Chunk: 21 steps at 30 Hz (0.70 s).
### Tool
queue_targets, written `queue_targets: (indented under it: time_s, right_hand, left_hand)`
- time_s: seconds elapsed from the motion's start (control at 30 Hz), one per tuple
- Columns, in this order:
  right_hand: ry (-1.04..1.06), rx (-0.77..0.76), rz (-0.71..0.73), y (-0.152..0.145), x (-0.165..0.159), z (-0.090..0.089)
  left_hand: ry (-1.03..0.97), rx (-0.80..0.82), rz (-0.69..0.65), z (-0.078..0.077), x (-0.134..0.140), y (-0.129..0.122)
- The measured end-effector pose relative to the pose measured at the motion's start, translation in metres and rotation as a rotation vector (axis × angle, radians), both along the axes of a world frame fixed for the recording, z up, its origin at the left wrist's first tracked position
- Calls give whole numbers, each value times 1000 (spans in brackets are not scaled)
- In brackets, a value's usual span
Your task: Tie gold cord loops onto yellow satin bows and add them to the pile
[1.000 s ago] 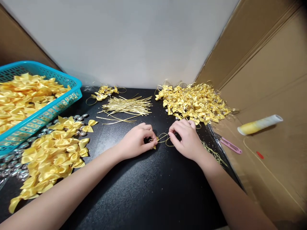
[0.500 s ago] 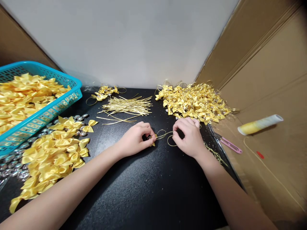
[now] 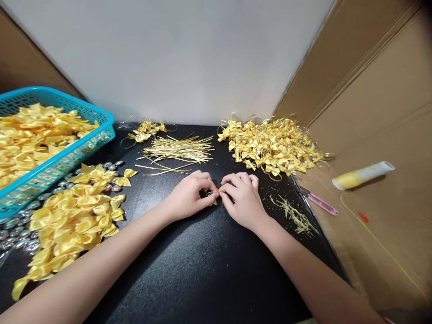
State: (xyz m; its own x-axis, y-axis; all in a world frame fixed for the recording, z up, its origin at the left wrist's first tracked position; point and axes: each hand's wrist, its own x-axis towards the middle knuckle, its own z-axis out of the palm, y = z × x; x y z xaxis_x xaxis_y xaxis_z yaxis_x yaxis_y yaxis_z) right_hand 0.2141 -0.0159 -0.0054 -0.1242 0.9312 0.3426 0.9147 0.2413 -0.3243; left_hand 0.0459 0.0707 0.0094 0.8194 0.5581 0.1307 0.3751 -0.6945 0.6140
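Observation:
Over the middle of the black table (image 3: 189,270), my left hand (image 3: 192,193) is closed in a pinch on a small yellow ribbon bow (image 3: 213,202), mostly hidden under the fingers. My right hand (image 3: 241,198) touches the left fingertips, its thumb and forefinger pinched together at the bow's gold cord, now largely covered. Just beyond the hands lies a bundle of cut gold cords (image 3: 182,149). To the left is a heap of loose yellow bows (image 3: 74,220), with silvery beads (image 3: 20,231) beside and behind it.
A blue basket (image 3: 104,119) full of yellow bows stands at the left. At the back right is a pile of corded bows (image 3: 273,146), with a smaller group (image 3: 146,130) back left. Cord scraps (image 3: 297,218), a pink-handled cutter (image 3: 322,204) and a yellow-white tube (image 3: 362,175) lie right.
My right hand has moved left until its fingertips meet those of my left hand. The loops of cord seen between the hands are now hidden. My left hand has stayed in place.

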Motion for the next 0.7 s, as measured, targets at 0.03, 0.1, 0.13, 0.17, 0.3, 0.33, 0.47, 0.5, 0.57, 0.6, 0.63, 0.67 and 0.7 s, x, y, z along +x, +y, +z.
queue_targets:
  time_s: [0.03,0.1,0.13,0.17,0.3,0.33,0.47,0.5,0.57,0.6,0.63,0.67,0.7]
  right_hand:
    - [-2,1,0,0,0,0]
    - [1,9,-1,0,0,-1]
    - [5,15,-4,0,0,-1]
    - [10,21,-8,0,0,-2]
    - [31,39,-29,0,0,-5]
    - [34,38,-32,0,0,-5]
    - [43,31,-30,0,1,-7]
    - [44,30,-29,0,1,-6]
    - [44,25,-30,0,1,-6]
    - [44,22,-32,-1,2,-6]
    - [45,20,-34,-1,2,-5]
    - [47,19,-35,-1,2,-5]
    - [50,19,-34,-1,2,-5]
  left_hand:
    - [-3,4,-2,0,0,0]
    - [-12,11,-10,-1,0,1]
    - [-20,15,-14,-1,0,2]
    - [-28,17,-14,-2,0,3]
    - [-56,22,0,-6,-2,6]
    - [-59,22,-2,-7,-2,7]
    - [-71,22,-16,-11,-4,10]
    - [-74,21,-19,-12,-4,10]
    - [-80,18,-22,-13,-5,11]
    - [-84,17,-21,-14,-5,11]
    - [-88,16,-20,-14,-5,12]
    - [-92,14,-18,-14,-5,12]
    - [-98,7,-15,-13,-5,11]
